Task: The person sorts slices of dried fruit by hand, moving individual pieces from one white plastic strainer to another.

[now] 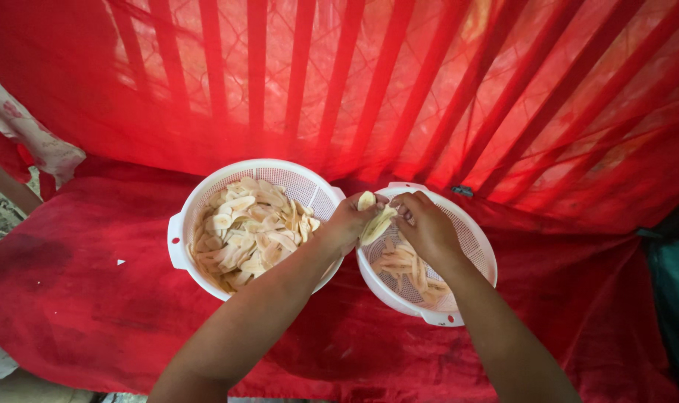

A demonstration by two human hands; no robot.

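Gripping pale slices (377,221) — left hand (347,222), right hand (427,226) fingers closed on them above smaller white colander (480,246).

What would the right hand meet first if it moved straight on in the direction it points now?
Probably the pale slices held in the left hand, then that hand; the right hand points left toward them. Depth is unclear.

No packages, labels, signs or screens visible.
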